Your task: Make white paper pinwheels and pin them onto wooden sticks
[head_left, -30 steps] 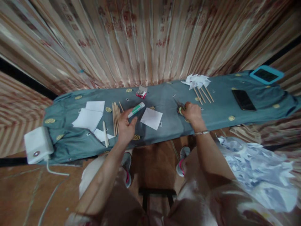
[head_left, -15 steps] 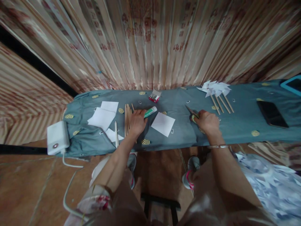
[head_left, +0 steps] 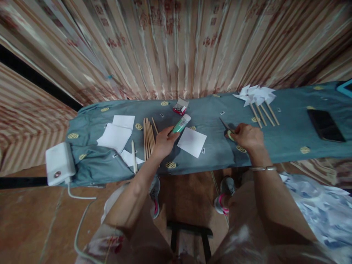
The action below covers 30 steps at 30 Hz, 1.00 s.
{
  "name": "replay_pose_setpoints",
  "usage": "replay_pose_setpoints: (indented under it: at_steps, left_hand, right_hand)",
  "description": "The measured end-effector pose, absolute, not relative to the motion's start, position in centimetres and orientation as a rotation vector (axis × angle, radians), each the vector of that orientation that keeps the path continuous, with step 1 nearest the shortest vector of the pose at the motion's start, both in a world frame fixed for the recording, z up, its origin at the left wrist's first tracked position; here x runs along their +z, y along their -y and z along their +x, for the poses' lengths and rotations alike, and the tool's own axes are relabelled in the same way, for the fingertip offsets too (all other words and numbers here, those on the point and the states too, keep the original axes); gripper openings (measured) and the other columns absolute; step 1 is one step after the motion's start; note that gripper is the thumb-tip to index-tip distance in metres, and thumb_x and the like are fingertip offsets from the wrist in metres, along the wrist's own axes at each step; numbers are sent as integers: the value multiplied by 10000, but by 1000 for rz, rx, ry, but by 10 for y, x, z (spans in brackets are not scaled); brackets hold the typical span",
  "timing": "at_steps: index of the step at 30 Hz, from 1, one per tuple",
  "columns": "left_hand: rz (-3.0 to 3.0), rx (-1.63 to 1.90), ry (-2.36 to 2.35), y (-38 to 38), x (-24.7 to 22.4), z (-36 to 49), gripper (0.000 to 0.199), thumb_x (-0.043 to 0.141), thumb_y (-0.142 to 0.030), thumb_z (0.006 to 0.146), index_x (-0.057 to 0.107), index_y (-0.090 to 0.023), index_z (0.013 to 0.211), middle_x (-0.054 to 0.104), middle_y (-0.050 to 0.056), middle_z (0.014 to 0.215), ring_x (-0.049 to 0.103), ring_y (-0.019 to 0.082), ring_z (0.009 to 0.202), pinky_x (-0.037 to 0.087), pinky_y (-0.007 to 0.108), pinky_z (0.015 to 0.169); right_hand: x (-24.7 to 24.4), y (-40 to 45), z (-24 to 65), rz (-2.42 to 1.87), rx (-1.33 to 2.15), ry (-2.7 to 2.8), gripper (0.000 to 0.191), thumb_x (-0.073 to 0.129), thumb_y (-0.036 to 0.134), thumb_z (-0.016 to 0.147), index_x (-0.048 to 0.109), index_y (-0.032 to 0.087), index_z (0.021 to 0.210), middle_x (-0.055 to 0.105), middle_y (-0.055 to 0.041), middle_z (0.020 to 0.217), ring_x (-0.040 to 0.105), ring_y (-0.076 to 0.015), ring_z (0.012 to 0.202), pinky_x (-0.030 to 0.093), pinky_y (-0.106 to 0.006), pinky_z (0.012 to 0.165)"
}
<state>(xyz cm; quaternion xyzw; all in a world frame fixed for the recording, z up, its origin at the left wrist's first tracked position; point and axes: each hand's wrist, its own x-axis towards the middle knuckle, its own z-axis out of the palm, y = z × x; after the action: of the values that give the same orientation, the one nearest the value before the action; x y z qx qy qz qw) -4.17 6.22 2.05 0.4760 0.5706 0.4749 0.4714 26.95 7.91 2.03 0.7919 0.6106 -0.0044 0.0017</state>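
Note:
My left hand is closed around the lower end of a green and white glue stick, which tilts up to the right. Just left of that hand lie several wooden sticks. To its right a square of white paper rests flat on the cloth. My right hand grips scissors by the handles, their blades pointing up and left. Above the glue stick sits a small open red box with metal bits inside. Paper pinwheels on sticks lie beyond my right hand.
White paper sheets and a white pen-like stick lie at the left. A white power bank with a cable sits on the left end. A black phone and a blue-edged device are at the right. A curtain hangs behind.
My left hand has lifted the glue stick and moved it slightly right and up, away from the wooden sticks. My right hand stays on the scissors. The view has shifted a little.

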Motion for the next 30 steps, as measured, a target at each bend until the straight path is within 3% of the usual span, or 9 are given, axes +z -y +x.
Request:
replay_pose_setpoints:
  at_steps: [5, 9, 13, 15, 16, 19, 21, 25, 30]
  left_hand:
    - [760, 1101, -1041, -35, 29, -21, 55, 715, -158, 802, 769, -150, 793, 669, 1, 677, 562, 122, 633, 435, 226, 640]
    - [532, 988, -931, -19, 35, -16, 113, 794, -227, 781, 772, -118, 800, 720, 57, 752, 606, 110, 634, 480, 217, 627]
    - [402, 944, -878, -16, 42, -13, 136, 725, -185, 852, 760, -88, 764, 742, 98, 806, 610, 89, 617, 503, 190, 612]
    - [343, 928, -850, -17, 44, -12, 191, 651, -159, 904, 756, -73, 770, 739, 109, 805, 610, 80, 603, 505, 170, 584]
    - [319, 919, -836, -17, 45, -11, 225, 614, -152, 926, 753, -64, 772, 732, 109, 788, 608, 76, 591, 502, 160, 564]
    - [283, 890, -789, -16, 46, -8, 260, 575, -147, 948, 736, -56, 766, 705, 90, 726, 599, 66, 556, 495, 136, 521]
    - [287, 866, -752, -15, 45, -7, 211, 621, -157, 926, 721, -64, 765, 692, 73, 702, 606, 67, 557, 510, 137, 536]
    - [326, 842, -704, -11, 43, -6, 152, 712, -199, 868, 711, -71, 786, 673, 46, 681, 618, 74, 577, 521, 145, 564]
    - [401, 832, -725, -12, 41, -5, 192, 758, -260, 830, 733, -75, 786, 703, 64, 702, 582, 61, 552, 500, 144, 550]
  right_hand:
    - [29, -80, 259, 2469, -109, -1847, 338, 683, 497, 774, 725, 175, 867, 741, -166, 895, 707, -351, 892, 509, -409, 746]
    - [37, -79, 262, 2467, -230, -1817, 262, 719, 440, 758, 728, 197, 856, 743, -140, 896, 702, -331, 875, 498, -379, 730]
    - [44, -67, 257, 2645, -177, -2061, 304, 601, 442, 868, 728, 175, 942, 736, -147, 868, 695, -314, 883, 491, -385, 767]
    - [45, -58, 242, 2805, -507, -2316, 380, 551, 505, 891, 722, 168, 931, 735, -123, 858, 689, -264, 841, 496, -357, 759]
    - [44, -53, 231, 2797, -886, -2435, 430, 552, 560, 876, 719, 164, 898, 735, -114, 849, 682, -242, 804, 501, -340, 727]
    - [38, -37, 196, 2315, -2303, -2340, 568, 661, 709, 727, 730, 191, 950, 759, -83, 936, 681, -208, 812, 526, -321, 720]
    - [33, -30, 177, 1913, -2821, -2093, 568, 798, 662, 616, 748, 206, 950, 760, -45, 857, 677, -183, 781, 532, -315, 755]
    - [25, -24, 161, 1684, -3119, -1866, 341, 895, 460, 602, 767, 217, 804, 745, 8, 761, 633, -116, 678, 519, -265, 724]
    - [23, -26, 159, 1789, -3197, -1785, 284, 886, 420, 641, 770, 209, 792, 756, 7, 787, 628, -107, 682, 511, -259, 744]
